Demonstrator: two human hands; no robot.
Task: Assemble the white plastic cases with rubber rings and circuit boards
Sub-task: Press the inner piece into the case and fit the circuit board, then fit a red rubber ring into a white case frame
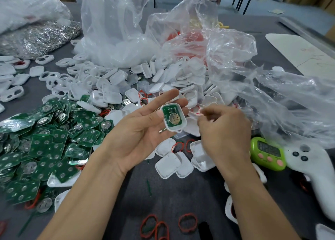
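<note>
Nearest the viewer, 3 loose red rubber rings [188,222] lie on the dark table [181,191] between 2 bare forearms. The left hand [141,125] is palm up, its thumb pinning a white case half [183,123] against straight fingers, open side up, probably so that the next part can drop in. A green circuit board [172,117] with a round metal battery clip already sits inside; its tiny white print is unreadable. The right hand [224,129] hovers just beside it with its fingertips bunched, perhaps on a thin red ring, but blur hides whether it grips anything. Spare boards [45,142] are heaped to the left. To the right sit a green timer [267,153], its digits illegible, and a white controller [311,165]. Beyond are piled cases [116,95] and clear plastic bags [230,46].
</note>
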